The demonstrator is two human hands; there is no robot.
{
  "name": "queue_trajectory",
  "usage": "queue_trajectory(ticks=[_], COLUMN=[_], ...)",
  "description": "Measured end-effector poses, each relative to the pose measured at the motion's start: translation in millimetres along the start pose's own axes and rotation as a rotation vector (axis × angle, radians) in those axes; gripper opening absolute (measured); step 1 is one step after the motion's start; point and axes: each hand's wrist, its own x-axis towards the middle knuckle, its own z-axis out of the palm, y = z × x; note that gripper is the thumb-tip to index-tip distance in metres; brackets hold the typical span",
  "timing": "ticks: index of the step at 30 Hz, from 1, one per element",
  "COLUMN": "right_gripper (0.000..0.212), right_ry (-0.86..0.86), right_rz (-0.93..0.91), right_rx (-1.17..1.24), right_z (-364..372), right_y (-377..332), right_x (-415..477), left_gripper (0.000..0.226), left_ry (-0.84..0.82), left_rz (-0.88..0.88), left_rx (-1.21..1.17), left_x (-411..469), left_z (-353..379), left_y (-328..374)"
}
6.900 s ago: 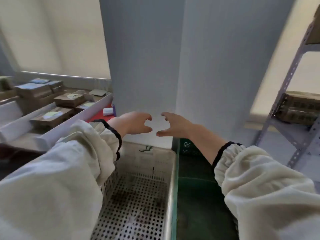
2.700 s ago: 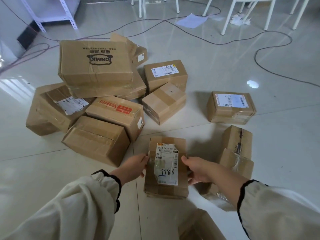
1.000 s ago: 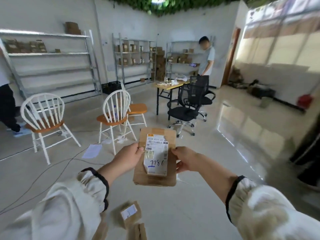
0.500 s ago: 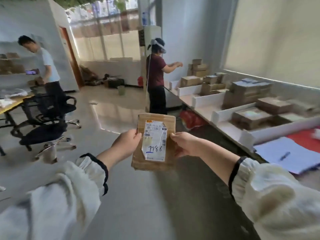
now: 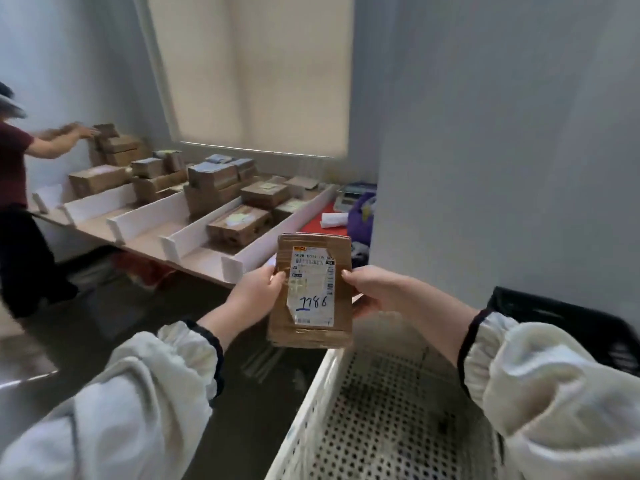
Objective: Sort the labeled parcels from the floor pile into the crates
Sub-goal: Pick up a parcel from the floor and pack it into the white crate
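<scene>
A labelled parcel held in both hands above the near corner of a white crate.

Beyond the fingertips, a long pale bench split by white dividers [image 5: 194,233] carries many brown cardboard boxes [image 5: 239,225], and another person in a dark red top [image 5: 12,161] reaches toward the far stack. Below the right fingers sits the white perforated plastic crate [image 5: 388,420]; a dark crate [image 5: 568,323] stands just past the right wrist. Between the fingers is the flat brown cardboard parcel [image 5: 313,289], upright and facing the camera, its white shipping label [image 5: 313,284] marked "1786" in blue ink. The left hand [image 5: 256,292] pinches the parcel's left edge, thumb on the front; the right hand [image 5: 367,289] clasps the right edge, fingers curled behind it.
</scene>
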Motion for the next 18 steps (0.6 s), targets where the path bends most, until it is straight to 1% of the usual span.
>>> queue_trajectory(ticks=[3, 7, 10, 14, 18], right_gripper=[0.030, 0.032, 0.033, 0.030, 0.035], right_ry=[0.092, 0.161, 0.230, 0.301, 0.353], right_rz=[0.090, 0.194, 0.243, 0.288, 0.371], right_rx=[0.037, 0.152, 0.253, 0.325, 0.436], right_z=[-40.8, -74.1, -85.3, -94.5, -98.2], right_y=[29.0, 66.9, 93.0, 118.5, 159.6], right_x=[1.9, 5.8, 7.5, 15.5, 38.7], left_gripper=[0.033, 0.032, 0.032, 0.027, 0.028], left_ry=[-0.082, -0.221, -0.299, -0.380, -0.435], left_rz=[0.032, 0.117, 0.173, 0.240, 0.233], left_rx=[0.066, 0.113, 0.100, 0.088, 0.119], left_x=[27.7, 52.3, 60.9, 76.5, 90.7], left_z=[48.9, 98.3, 126.2, 160.6, 207.3], left_y=[22.0, 39.4, 47.5, 46.3, 32.7])
